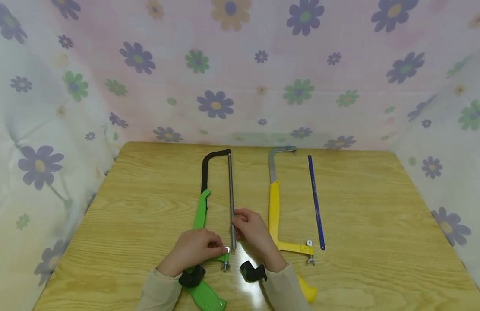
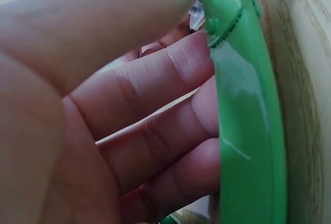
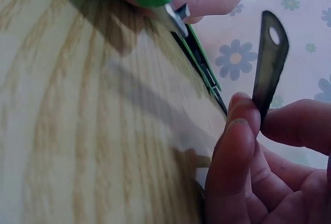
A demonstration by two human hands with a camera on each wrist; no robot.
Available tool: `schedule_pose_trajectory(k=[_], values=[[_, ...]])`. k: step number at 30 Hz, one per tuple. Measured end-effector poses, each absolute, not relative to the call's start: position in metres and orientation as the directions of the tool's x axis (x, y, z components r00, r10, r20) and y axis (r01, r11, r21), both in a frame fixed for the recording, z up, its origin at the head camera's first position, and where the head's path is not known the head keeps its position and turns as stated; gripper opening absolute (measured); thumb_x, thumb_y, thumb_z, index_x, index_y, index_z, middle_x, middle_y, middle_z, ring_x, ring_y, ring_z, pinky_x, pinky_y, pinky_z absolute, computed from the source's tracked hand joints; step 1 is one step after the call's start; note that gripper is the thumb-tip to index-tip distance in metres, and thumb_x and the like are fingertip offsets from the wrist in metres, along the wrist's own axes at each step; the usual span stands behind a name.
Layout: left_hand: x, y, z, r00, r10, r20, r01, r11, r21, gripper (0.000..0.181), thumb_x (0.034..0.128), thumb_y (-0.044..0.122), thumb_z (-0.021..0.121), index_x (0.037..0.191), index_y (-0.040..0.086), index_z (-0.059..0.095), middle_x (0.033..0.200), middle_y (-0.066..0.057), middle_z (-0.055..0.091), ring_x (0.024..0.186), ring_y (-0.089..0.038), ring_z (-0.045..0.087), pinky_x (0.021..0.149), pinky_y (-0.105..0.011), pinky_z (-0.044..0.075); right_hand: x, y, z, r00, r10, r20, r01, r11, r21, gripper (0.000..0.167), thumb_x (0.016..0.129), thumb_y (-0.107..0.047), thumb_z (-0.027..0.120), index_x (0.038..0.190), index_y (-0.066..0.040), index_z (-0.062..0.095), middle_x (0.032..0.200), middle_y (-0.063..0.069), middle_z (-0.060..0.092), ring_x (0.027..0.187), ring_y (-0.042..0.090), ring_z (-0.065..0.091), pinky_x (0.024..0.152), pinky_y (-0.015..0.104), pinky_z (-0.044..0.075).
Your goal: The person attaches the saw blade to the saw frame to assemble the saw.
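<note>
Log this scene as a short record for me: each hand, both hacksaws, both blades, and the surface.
Surface: wood-grain table
Left hand: holds the green hacksaw near its wing nut
Right hand: pinches the gray hacksaw blade
Near end of gray hacksaw blade: free, hole visible
Far end of gray hacksaw blade: at the frame's tip; cannot tell if hooked on
Yellow hacksaw: lying on the table, no blade fitted
Blue hacksaw blade: lying right of the yellow hacksaw, apart from it

Green hacksaw (image 1: 200,214): middle hidden by left hand (image 1: 195,247). Yellow hacksaw (image 1: 274,207): handle partly behind right sleeve (image 1: 285,288). Grey blade (image 1: 231,185): part covered by right hand (image 1: 256,233). Blue blade (image 1: 315,201): markings illegible. Surface (image 1: 380,242): near edge cut off.
</note>
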State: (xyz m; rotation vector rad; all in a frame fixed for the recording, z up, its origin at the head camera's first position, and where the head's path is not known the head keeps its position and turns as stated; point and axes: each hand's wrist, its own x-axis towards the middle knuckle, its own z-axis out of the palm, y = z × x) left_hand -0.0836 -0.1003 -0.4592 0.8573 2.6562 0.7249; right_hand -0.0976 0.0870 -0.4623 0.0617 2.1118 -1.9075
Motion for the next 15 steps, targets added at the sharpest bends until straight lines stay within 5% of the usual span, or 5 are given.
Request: schedule_pose_trajectory(k=[7,15], values=[[-0.082,-0.099,-0.458,-0.788,0.607,-0.103,0.468,0.699,0.541,0.019,0.0799,0.048,0.059,0.069,0.034,0.065,0.064,0.025,0.053,0.054,0.003,0.044,0.047,-0.02,0.034,-0.092,0.089,-0.45,-0.933,-0.244,-0.266,0.242,0.127,-0.962,0.043,0.085,-0.002,0.052,0.124,0.011,0.04,0.078,0.022,0.062,0.05,0.014,0.051,0.047,0.028,0.045],[-0.084,-0.101,-0.458,-0.79,0.604,-0.106,0.471,0.709,0.524,0.016,0.0795,0.048,0.059,0.07,0.035,0.064,0.065,0.025,0.052,0.054,0.003,0.044,0.049,-0.021,0.034,-0.093,0.091,-0.47,-0.904,-0.327,-0.276,0.209,0.227,-0.951,0.063,0.081,-0.008,0.061,0.135,0.0,0.03,0.076,0.008,0.062,0.053,0.012,0.052,0.049,0.025,0.044]])
